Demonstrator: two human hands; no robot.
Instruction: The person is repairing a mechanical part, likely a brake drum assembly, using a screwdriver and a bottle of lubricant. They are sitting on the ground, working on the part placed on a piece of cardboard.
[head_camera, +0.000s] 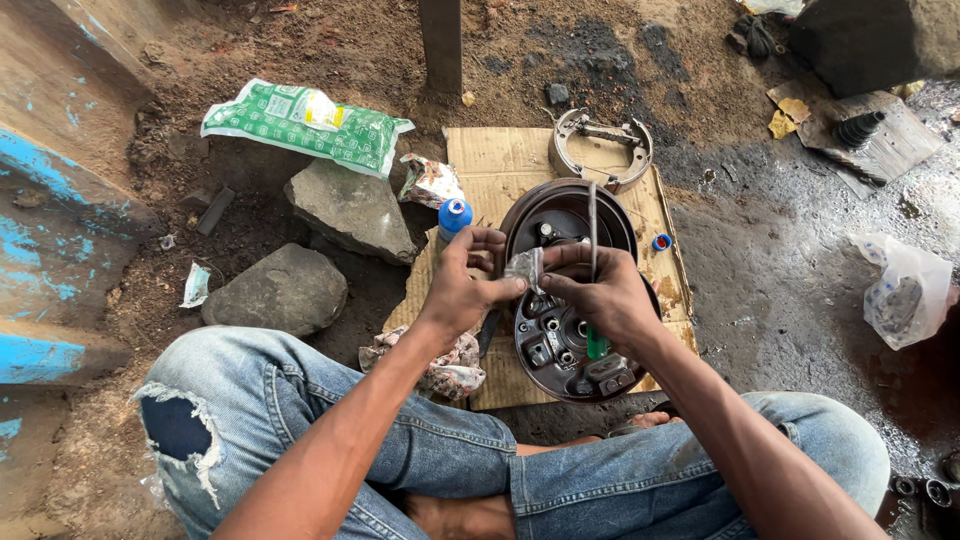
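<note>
My left hand (462, 285) and my right hand (603, 292) meet over a round dark metal brake plate (570, 340) lying on cardboard (500, 160). Both pinch a small crumpled grey packet (525, 268) between their fingertips. My right hand also holds a thin metal rod (592, 225) that stands upright, with a green handle (597, 343) showing below the palm. A blue-capped bottle (453, 217) stands just behind my left hand.
A pair of brake shoes (600, 148) lies at the cardboard's far edge. Two rocks (300, 255) and a green packet (305, 122) sit to the left on dirt. A rag (450, 372) rests by my knee. A plastic bag (903, 292) lies at right.
</note>
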